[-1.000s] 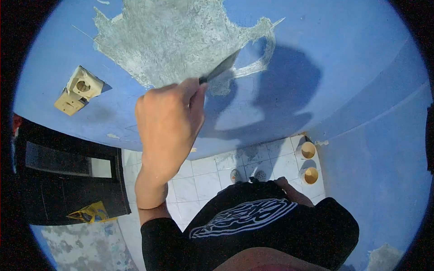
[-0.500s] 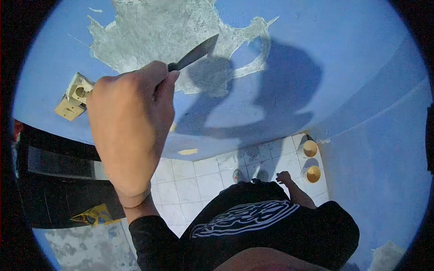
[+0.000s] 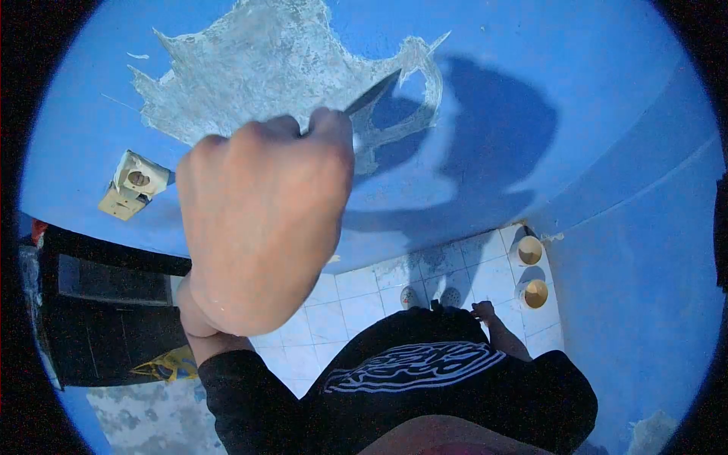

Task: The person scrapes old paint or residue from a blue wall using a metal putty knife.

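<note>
My left hand [image 3: 265,220] is raised before the blue wall [image 3: 485,114], its back toward me and its fingers closed round a putty knife [image 3: 375,89]. Only the dark blade shows, pointing up and right over the lower right part of a grey plastered patch [image 3: 250,68]. The fist hides the handle and some of the wall. Whether the blade touches the wall I cannot tell. Low beside my body, my right hand [image 3: 483,309] hangs small, fingers loosely apart, with nothing visible in it.
Two loose socket boxes [image 3: 140,180] hang on the wall at left. Below them is a dark cabinet [image 3: 114,326] with a yellow bag [image 3: 168,365]. Two round containers [image 3: 534,293] stand on the white tiled floor [image 3: 360,311] by the right wall. A shadow falls across the wall.
My left hand has moved right with the knife, and the blade has shifted toward the patch's curved right end. The view has shifted slightly, and the wall looks bluer.
</note>
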`<state>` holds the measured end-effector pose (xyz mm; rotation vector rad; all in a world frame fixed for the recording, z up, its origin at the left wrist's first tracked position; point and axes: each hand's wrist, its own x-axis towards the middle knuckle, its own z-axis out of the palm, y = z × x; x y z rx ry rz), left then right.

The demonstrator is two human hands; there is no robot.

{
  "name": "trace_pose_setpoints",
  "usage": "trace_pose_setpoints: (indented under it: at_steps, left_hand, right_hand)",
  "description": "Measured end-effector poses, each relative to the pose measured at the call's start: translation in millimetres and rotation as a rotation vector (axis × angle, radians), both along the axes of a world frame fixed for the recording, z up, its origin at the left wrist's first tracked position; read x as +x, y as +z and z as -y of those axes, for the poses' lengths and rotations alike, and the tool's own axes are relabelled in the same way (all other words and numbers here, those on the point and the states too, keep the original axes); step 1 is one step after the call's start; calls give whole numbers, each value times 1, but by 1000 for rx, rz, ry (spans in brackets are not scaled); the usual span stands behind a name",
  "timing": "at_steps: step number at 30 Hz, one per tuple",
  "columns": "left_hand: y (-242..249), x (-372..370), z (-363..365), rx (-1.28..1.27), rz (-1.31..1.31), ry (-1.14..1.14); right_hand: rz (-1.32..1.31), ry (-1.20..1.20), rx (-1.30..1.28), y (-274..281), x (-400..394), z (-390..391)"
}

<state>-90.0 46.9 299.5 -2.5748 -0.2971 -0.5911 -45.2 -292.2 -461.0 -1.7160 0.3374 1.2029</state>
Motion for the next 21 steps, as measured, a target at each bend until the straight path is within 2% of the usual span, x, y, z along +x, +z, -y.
trace_pose_setpoints:
  at_steps: [1, 2, 4, 7, 9, 10, 12, 13, 14, 15, 16, 18, 19, 21]
  left_hand:
    - [4, 0, -1, 24, -8, -12]
    - [6, -2, -1, 48, -14, -21]
    - [12, -10, 6, 63, 75, 64]
    - [16, -7, 14, 99, 25, 113]
    - [20, -7, 8, 185, -3, -1]
    - [22, -10, 2, 179, -6, 8]
    - [33, -18, -8, 119, 91, -145]
    - [41, -26, 0, 38, 60, -4]
    - [46, -33, 4, -43, 45, -61]
    - [45, -33, 5, -12, 21, -59]
    - [40, -29, 6, 13, -5, -56]
    - [17, 2, -12, 135, 35, -115]
    - [12, 18, -7, 119, 1, -123]
    - [13, 18, -1, 132, 4, -104]
  right_hand:
    - [185, 230, -56, -10, -2, 3]
    - [183, 235, -56, -20, 1, 8]
    - [313, 406, -44, -28, 18, -4]
    - [498, 671, -32, -34, 34, -19]
    - [618, 854, -32, -35, 42, -20]
    - [677, 947, -34, -35, 44, -16]
    - [807, 1127, -27, -31, 48, -18]
    - [452, 629, 30, -28, 47, -27]
    - [93, 130, 83, -25, 46, -35]
    - [611, 588, 35, -57, 56, -33]
    - [613, 588, 33, -37, 56, -36]
    - [164, 137, 133, 0, 58, -48]
    - [116, 21, 264, 2, 55, -42]
    - [154, 102, 173, 9, 57, -36]
